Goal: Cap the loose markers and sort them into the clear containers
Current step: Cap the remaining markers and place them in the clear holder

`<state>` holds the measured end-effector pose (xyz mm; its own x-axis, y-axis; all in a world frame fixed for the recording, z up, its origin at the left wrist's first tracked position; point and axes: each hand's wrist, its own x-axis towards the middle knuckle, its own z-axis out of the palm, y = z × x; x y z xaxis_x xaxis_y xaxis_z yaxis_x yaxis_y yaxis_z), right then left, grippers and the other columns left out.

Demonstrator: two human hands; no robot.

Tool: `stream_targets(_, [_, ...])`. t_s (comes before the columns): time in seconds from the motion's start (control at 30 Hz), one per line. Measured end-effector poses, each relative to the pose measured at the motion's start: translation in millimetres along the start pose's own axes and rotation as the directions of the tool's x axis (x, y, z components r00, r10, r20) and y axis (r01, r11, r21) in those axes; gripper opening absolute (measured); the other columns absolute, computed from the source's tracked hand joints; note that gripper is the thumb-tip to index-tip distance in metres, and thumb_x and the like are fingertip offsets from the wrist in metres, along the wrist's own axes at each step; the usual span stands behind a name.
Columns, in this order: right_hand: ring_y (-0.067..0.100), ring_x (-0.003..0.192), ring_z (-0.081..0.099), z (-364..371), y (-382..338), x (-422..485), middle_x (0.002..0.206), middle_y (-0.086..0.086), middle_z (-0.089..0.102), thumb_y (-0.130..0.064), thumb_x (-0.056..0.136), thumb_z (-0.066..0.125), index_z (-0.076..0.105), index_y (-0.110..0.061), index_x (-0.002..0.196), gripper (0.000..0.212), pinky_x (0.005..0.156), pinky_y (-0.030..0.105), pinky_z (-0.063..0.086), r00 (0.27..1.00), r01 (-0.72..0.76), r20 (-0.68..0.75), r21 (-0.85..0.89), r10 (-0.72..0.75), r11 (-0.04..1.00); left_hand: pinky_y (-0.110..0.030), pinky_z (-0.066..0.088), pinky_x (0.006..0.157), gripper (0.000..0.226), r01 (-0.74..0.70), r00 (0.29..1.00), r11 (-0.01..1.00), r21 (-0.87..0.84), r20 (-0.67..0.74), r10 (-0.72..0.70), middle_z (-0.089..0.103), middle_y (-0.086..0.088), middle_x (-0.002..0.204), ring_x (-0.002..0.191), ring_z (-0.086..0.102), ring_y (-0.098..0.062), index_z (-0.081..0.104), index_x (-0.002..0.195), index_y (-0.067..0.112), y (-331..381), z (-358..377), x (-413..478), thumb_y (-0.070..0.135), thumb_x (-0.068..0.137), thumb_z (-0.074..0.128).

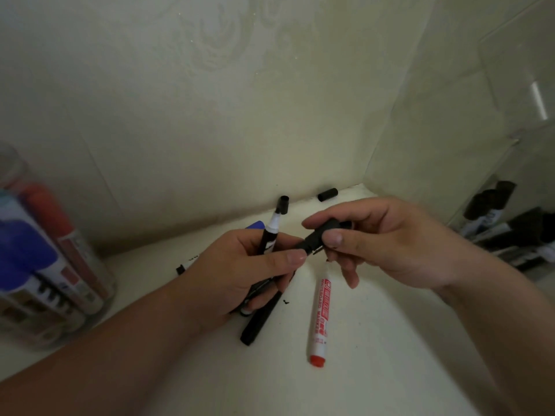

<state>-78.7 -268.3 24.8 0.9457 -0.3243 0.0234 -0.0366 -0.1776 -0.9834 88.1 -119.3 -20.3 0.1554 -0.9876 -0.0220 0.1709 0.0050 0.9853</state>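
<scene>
At the counter's left edge stands a clear round container [45,265] already holding blue and red capped markers upright. Near the counter's middle the left hand [240,271] is closed around a bundle of slim black markers [267,238]; one stands up past the knuckles with its white neck and tip bared, another runs down out of the fist toward the front edge. Just right of it, the right hand [390,241] pinches a black plastic cap [318,235] between thumb and forefinger, the remaining fingers loosely curled. The cap's open end points left and slightly down at the marker end by the left thumb; the two appear to meet, though how far it is seated cannot be told. Judgement: the seating push should run along that shared axis, right hand driving leftward. A red-printed white whiteboard marker [321,313] lies uncapped just below the hands, long axis front to back. Two loose black caps [328,194] rest at the back wall. Boxed black markers [504,232] sit at the right edge. Open counter remains at the front.
</scene>
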Motion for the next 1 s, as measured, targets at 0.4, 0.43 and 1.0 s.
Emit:
stream_targets(0.4, [0.005, 0.043, 0.032, 9.4, -3.3, -1.2, 0.050, -0.010, 0.036, -0.056, 0.087, 0.056, 0.068, -0.023, 0.075, 0.038, 0.044, 0.015, 0.029, 0.992, -0.003, -0.119, -0.400, -0.048, 0.916, -0.020, 0.034, 0.039, 0.015, -0.101, 0.990, 0.971, 0.217, -0.076, 0.120, 0.058, -0.007, 0.053, 0.035, 0.038, -0.013, 0.082, 0.084, 0.029, 12.7, 5.2, -5.8, 0.028, 0.072, 0.074])
stream_targets(0.43, [0.005, 0.044, 0.032, 11.0, -4.0, -0.7, 0.052, -0.007, 0.037, -0.055, 0.085, 0.056, 0.068, -0.026, 0.072, 0.034, 0.044, 0.015, 0.029, 0.991, -0.015, -0.129, -0.393, -0.039, 0.920, -0.021, 0.034, 0.039, 0.015, -0.107, 0.987, 0.968, 0.229, -0.094, 0.131, 0.058, -0.004, 0.051, 0.036, 0.038, -0.013, 0.082, 0.084, 0.030, 12.2, 6.2, -5.8, 0.028, 0.071, 0.074])
stream_targets(1.0, [0.013, 0.048, 0.036, 15.0, -26.9, -5.7, 0.052, -0.009, 0.040, -0.068, 0.087, 0.048, 0.068, -0.018, 0.072, 0.055, 0.050, 0.028, 0.035, 0.974, -0.225, -0.115, -0.388, 0.195, 0.894, -0.021, 0.032, 0.039, 0.007, -0.053, 0.998, 0.961, 0.273, 0.039, 0.044, 0.059, -0.011, 0.058, 0.036, 0.036, -0.015, 0.079, 0.081, 0.025, 26.9, -1.0, -8.0, 0.029, 0.085, 0.075])
